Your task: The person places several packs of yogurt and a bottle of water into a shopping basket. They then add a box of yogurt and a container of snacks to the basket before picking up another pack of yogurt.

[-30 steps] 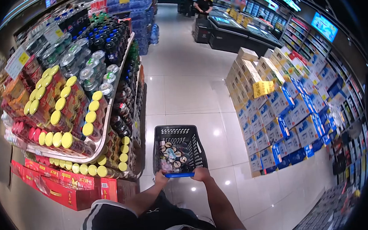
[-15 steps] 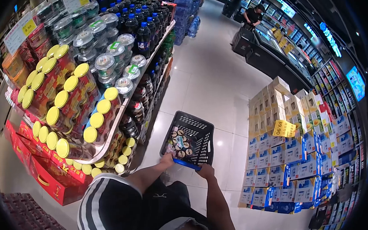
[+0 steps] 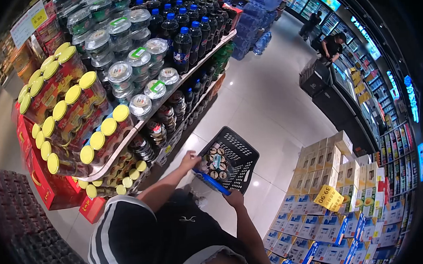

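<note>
1. Between the shelf [image 3: 125, 143] and basket [image 3: 246, 164], your left hand [image 3: 190, 160] has a narrow gap.
2. Inside the basket, containers [image 3: 217, 163] crowd 1 side; room remains opposite.
3. Ahead, you have open floor [image 3: 254, 110], with 1 freezer [image 3: 338, 107] farther right.
4. Boxes [image 3: 320, 160] block your right.
</note>
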`<state>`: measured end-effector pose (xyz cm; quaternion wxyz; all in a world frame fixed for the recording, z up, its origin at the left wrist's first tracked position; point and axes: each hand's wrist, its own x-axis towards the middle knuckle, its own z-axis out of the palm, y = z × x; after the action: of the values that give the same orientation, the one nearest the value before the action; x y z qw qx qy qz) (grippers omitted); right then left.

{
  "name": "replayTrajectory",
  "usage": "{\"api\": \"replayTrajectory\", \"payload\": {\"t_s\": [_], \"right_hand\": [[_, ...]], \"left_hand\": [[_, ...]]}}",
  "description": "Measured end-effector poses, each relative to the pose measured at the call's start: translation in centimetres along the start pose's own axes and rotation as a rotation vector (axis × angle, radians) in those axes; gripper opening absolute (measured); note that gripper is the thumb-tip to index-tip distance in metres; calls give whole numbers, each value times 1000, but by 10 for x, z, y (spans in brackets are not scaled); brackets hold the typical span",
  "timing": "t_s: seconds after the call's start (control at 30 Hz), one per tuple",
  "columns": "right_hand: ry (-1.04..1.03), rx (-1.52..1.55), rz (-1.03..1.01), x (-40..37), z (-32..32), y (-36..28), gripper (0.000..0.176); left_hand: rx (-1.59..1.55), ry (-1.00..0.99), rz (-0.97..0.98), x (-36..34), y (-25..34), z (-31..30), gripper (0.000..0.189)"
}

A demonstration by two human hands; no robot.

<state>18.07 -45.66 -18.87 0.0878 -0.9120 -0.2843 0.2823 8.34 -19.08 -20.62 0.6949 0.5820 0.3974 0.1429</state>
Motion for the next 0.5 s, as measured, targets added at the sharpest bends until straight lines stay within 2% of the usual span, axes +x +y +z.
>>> {"api": "replayTrajectory", "payload": {"t_s": [0.03,0.07,0.13,0.17,0.2,0.3,0.33,0.4,0.43,0.5], "right_hand": [[81,4,-26,6,0,6,37],[13,7,-11,9,-19,-2,36],[20,54,-43,21,-27,2,34],[13,74,-35,26,-33,3,33],[72,51,-60,36,-28,12,32],[51,74,-98,51,-35,19,32],[26,92,-72,55,-37,20,31],[55,50,-76,52,-40,17,28],[84,32,-74,52,-45,13,27],[104,37,-3,49,-47,6,28]], "left_hand": [[-170,33,-75,2,48,-11,54],[-370,75,-41,6,83,-22,48],[-732,68,151,26,131,-62,45],[-789,278,210,13,180,-69,45],[-851,322,239,23,201,-88,49],[-1034,395,372,49,256,-124,69],[-1021,408,358,62,264,-129,69],[-1340,515,319,89,287,-139,83],[-1343,511,338,96,296,-144,83],[-1419,674,390,106,305,-148,79]]}}
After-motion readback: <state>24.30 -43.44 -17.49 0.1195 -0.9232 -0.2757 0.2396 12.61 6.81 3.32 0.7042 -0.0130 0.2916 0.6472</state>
